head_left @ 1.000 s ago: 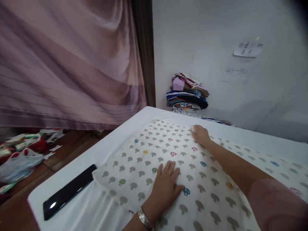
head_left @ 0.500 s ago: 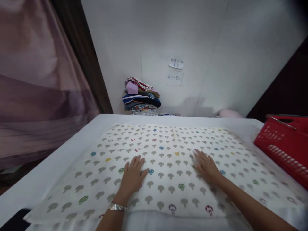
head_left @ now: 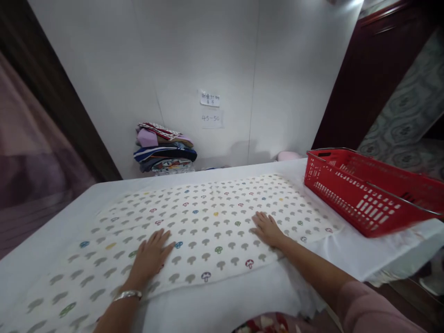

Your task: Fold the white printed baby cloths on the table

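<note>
A white cloth (head_left: 194,233) printed with grey and coloured mushrooms lies spread out over the table. On its left part rests my left hand (head_left: 150,255), palm down with the fingers apart; a silver bracelet (head_left: 128,294) circles that wrist. Farther right, my right hand (head_left: 268,228) lies flat on the same cloth, fingers stretched out. Neither hand grips anything. The cloth looks mostly smooth, with a faint crease running across it. Its left corner runs out near the edge of view.
A red plastic basket (head_left: 354,194) with metal handles stands on the table (head_left: 208,305) at the right. Behind the table's far edge rises a pile of folded fabrics (head_left: 164,150). Paper notes (head_left: 210,111) are stuck on the wall. A pinkish curtain (head_left: 31,152) hangs at left.
The view has turned to the right, bringing more of the red basket into sight. Both hands stay flat on the cloth.
</note>
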Motion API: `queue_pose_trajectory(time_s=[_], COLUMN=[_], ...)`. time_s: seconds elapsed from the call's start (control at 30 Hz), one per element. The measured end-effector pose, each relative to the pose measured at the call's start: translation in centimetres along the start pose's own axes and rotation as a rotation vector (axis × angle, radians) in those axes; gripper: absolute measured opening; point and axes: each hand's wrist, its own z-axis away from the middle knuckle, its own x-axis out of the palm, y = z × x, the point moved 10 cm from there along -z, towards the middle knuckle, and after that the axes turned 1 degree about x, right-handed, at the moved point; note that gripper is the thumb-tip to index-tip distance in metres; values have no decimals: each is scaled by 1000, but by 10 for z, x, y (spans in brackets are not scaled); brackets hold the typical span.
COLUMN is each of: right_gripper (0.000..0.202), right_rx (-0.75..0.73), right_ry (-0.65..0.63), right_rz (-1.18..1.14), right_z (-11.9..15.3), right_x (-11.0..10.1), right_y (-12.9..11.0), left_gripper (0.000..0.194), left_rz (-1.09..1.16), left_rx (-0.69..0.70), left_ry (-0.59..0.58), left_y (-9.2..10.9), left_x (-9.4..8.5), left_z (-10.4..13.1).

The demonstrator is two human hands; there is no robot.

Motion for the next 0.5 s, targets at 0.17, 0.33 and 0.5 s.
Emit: queue_pose_trajectory(time_s=[0.17,0.33,0.5], right_gripper=[58,52,56], right_rx=[81,422,491], right_ry=[152,269,257], right_rz=[23,200,158], right_z=[22,75,110], right_x=[-28,-47,-27], right_y=[53,195,278], left_gripper=[50,55,53], left_rz=[8,4,37], left_rx=[-224,-36,0], left_ry=[-26,33,30], left_y=[5,87,108], left_x=[-6,-7,8], left_z=[0,18,31])
